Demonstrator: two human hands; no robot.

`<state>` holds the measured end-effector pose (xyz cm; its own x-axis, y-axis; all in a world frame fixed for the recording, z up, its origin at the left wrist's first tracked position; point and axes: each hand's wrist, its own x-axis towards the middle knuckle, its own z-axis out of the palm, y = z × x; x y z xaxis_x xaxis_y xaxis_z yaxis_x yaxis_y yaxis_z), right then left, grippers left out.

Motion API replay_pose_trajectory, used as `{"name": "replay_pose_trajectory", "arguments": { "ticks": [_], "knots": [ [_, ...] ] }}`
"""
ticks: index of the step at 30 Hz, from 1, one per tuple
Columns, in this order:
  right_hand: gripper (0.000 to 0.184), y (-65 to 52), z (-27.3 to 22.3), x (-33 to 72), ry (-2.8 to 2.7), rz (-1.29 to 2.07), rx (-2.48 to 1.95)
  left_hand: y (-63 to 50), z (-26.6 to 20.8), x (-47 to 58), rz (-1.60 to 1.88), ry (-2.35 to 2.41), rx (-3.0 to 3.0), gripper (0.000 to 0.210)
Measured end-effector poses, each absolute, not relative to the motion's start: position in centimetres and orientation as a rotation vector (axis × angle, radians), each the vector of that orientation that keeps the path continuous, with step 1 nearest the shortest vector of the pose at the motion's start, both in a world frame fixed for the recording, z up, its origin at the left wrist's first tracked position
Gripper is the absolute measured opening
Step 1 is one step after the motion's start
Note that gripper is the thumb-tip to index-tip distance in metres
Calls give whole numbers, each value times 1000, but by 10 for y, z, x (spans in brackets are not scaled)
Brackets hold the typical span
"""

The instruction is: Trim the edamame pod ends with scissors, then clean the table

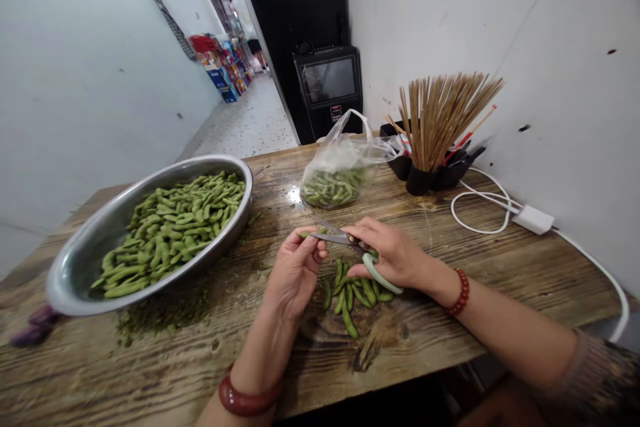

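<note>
My left hand (295, 270) pinches a green edamame pod (315, 231) between thumb and fingertips. Wrapped round the pale green handles of a pair of scissors (333, 238) is my right hand (387, 253); the blades are parted and reach to the pod's end. Below the scissors, a small pile of edamame pods (350, 297) lies on the wooden table (240, 360). To the left stands a large oval metal basin (65, 283) with many pods in it. Beyond my hands sits a clear plastic bag (340, 173) holding more pods.
Green trimmings (160, 317) are scattered beside the basin, near a dark purple object (35, 327). A black holder full of wooden skewers (445, 120) stands at the back right. A white cable with an adapter (533, 220) runs along the right side. Behind the table is a black speaker-like unit (327, 83).
</note>
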<state>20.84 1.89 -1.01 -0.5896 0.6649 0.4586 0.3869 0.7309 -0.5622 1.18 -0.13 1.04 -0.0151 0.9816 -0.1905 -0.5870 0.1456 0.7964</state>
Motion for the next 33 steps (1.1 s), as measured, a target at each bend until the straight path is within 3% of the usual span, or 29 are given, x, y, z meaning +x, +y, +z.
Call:
{"name": "replay_pose_trajectory", "arguments": {
  "ticks": [19,33],
  "knots": [
    [44,18,-12,209,-2297,490,-816,-4,9,17,1279,884,627,23],
    [51,23,-14,213,-2283,485,-819,-6,11,11,1185,1130,1050,20]
  ]
}}
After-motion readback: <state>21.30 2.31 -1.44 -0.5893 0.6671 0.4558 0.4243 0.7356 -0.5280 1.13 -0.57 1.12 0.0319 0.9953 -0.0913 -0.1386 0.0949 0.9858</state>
